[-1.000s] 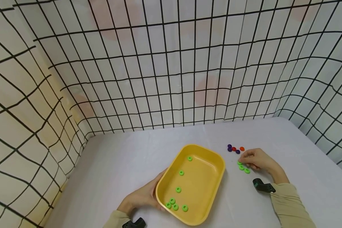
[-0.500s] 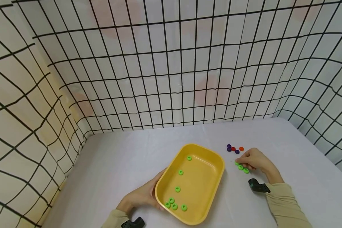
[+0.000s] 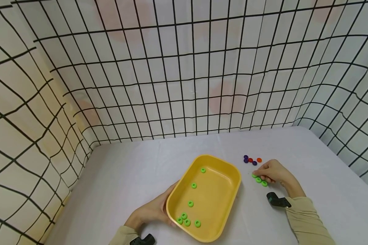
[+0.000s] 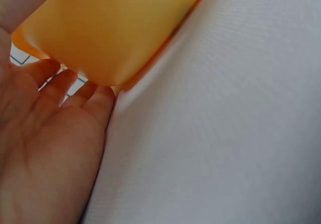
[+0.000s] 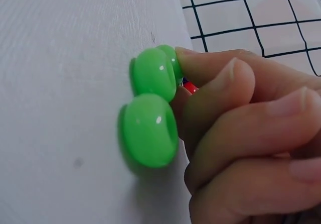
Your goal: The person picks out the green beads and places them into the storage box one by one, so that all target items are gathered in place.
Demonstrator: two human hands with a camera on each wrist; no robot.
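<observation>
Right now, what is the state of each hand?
Left hand: open, fingers straight against the yellow tray.
Right hand: pinching a green ring.

My left hand point(image 3: 154, 212) steadied the yellow tray point(image 3: 216, 217); my right hand point(image 3: 271, 173) touched three green rings point(image 3: 259, 179) beside it.

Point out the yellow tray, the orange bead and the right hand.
yellow tray point(image 3: 231, 167): head view, far right rim.
orange bead point(image 3: 259, 160): head view, its top.
right hand point(image 3: 273, 172): head view, back of the hand.

I count six green rings point(image 3: 190, 203) in one yellow tray point(image 3: 224, 211), three green rings point(image 3: 258, 180) by my fingers, two purple beads point(image 3: 246, 157), one red point(image 3: 250, 160), one orange point(image 3: 259, 160).
</observation>
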